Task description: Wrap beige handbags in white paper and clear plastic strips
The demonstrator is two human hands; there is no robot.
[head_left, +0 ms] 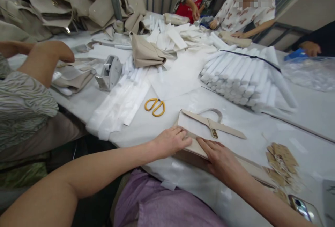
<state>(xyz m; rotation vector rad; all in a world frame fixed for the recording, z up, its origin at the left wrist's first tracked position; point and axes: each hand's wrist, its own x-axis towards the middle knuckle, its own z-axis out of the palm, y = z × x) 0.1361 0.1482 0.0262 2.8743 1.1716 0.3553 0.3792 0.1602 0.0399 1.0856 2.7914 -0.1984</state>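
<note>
A beige handbag [192, 154] lies at the near table edge, its rim towards me and a pale lining showing. My left hand [172, 142] is closed on the rim at its left end, fingers curled over the edge. Just to the right, my right hand [218, 155] grips the same rim, its fingers reaching over the edge and its thumb hidden. Beyond both hands, a beige strap with a gold-coloured clasp [214, 133] and a curved handle [217, 112] rest on the bag.
Yellow-handled scissors [155, 107] lie ahead. A grey tape dispenser [109, 73] and a folded beige bag [148, 52] stand left. A strapped bundle of white rolls [240, 77] sits right, with brown tags [282, 159] and a phone [305, 207] nearer. Other people work around the table.
</note>
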